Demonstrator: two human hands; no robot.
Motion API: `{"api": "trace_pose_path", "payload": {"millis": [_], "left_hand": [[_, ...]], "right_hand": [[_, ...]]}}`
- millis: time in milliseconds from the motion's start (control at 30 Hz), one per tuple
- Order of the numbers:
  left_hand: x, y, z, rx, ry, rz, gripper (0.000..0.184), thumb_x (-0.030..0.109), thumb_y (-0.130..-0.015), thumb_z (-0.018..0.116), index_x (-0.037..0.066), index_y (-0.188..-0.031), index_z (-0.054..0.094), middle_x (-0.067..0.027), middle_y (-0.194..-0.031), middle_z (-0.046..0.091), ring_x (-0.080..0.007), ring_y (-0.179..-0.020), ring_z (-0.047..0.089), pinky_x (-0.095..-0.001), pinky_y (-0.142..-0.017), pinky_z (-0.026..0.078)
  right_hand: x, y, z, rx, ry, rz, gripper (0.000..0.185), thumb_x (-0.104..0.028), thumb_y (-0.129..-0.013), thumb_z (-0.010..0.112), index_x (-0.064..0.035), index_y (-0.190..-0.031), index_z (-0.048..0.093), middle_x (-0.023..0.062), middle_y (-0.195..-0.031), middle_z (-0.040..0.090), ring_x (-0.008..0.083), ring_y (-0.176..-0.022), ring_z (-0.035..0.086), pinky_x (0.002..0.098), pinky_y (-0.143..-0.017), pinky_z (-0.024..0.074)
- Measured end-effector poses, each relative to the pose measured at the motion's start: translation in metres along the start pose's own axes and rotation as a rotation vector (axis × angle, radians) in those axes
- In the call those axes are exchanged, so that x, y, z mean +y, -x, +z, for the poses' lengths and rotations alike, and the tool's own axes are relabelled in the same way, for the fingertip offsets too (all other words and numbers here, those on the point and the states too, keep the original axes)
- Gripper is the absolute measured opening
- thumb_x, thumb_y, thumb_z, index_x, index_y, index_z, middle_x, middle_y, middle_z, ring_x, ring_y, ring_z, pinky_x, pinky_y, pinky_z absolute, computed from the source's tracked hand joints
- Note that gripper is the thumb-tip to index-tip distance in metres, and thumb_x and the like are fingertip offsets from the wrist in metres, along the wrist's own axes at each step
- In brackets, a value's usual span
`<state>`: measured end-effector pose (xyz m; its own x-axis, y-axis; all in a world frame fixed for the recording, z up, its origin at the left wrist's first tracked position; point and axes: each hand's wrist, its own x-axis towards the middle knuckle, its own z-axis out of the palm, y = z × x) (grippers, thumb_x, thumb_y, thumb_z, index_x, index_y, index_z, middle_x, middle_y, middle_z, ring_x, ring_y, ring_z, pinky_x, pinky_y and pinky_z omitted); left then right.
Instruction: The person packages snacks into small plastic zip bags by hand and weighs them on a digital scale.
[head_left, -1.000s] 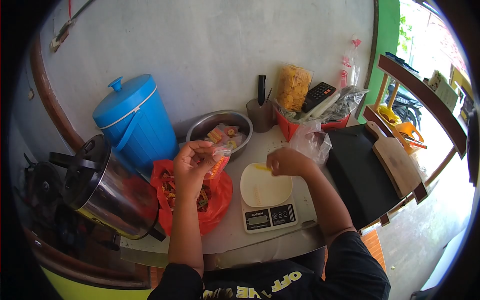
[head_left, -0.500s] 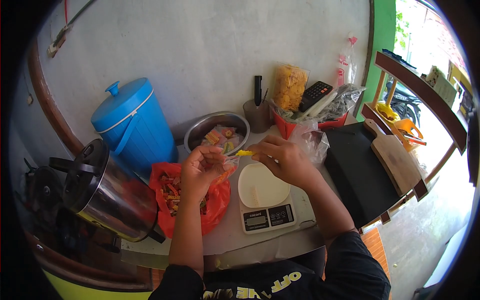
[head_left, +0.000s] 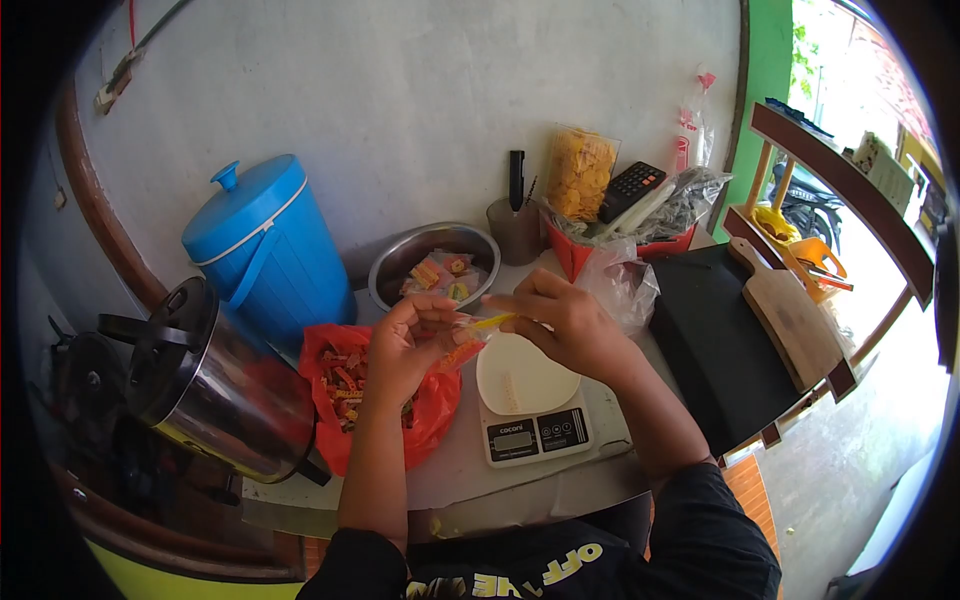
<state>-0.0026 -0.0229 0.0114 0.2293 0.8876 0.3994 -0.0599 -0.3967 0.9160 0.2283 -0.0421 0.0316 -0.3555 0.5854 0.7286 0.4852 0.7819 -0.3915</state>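
Observation:
My left hand [head_left: 405, 345] pinches a small clear plastic bag [head_left: 462, 352] with reddish-orange pieces in its lower part. From the right, my right hand [head_left: 568, 318] has its fingers closed on a thin yellow strip [head_left: 490, 322] at the mouth of the bag; what kind of strip it is I cannot tell. Beneath the hands stands a white kitchen scale [head_left: 535, 440] with a bare-looking pan. A red plastic bag [head_left: 440, 410] full of small wrapped pieces lies open below my left hand. Behind the hands, a steel bowl [head_left: 383, 275] holds several small filled packets.
At the left stand a blue drink cooler [head_left: 275, 260] and a steel pot [head_left: 240, 390] with a black lid. A red basket [head_left: 570, 255] carries a tub of chips [head_left: 580, 175] and a calculator [head_left: 632, 192]. A wooden board [head_left: 790, 320] rests on a black box [head_left: 710, 340] at right.
The yellow strip has shifted slightly down and left, against the bag's mouth. My left hand has tilted a little; the surrounding things have stayed put.

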Motion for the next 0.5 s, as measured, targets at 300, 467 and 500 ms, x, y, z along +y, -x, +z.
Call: {"api": "trace_pose_path", "payload": {"millis": [300, 467, 500], "left_hand": [[-0.006, 0.000, 0.000, -0.027, 0.065, -0.060, 0.029, 0.005, -0.081, 0.075, 0.001, -0.106, 0.062, -0.0093, -0.098, 0.070, -0.0141, -0.092, 0.066, -0.0264, -0.084, 0.052], [-0.007, 0.000, -0.001, -0.006, 0.043, -0.028, 0.027, 0.006, -0.081, 0.076, 0.001, -0.105, 0.062, -0.0093, -0.097, 0.070, -0.0139, -0.092, 0.066, -0.0262, -0.085, 0.052], [-0.006, 0.000, -0.002, 0.005, 0.049, -0.035, 0.027, 0.006, -0.081, 0.076, 0.001, -0.104, 0.063, -0.0091, -0.097, 0.070, -0.0137, -0.092, 0.066, -0.0260, -0.085, 0.051]], "right_hand": [[0.008, 0.000, 0.005, -0.015, -0.377, 0.102, 0.018, -0.003, -0.081, 0.074, 0.0000, -0.098, 0.068, 0.0071, -0.088, 0.070, 0.0123, -0.079, 0.066, 0.0268, -0.068, 0.0521], [0.006, -0.001, 0.013, -0.006, -0.389, 0.176, 0.016, -0.002, -0.082, 0.073, -0.0012, -0.096, 0.067, 0.0057, -0.088, 0.070, 0.0105, -0.080, 0.066, 0.0248, -0.070, 0.0513], [0.007, 0.000, 0.016, 0.024, -0.411, 0.188, 0.016, -0.002, -0.082, 0.073, -0.0015, -0.096, 0.066, 0.0051, -0.088, 0.070, 0.0102, -0.080, 0.066, 0.0248, -0.070, 0.0511]]}}
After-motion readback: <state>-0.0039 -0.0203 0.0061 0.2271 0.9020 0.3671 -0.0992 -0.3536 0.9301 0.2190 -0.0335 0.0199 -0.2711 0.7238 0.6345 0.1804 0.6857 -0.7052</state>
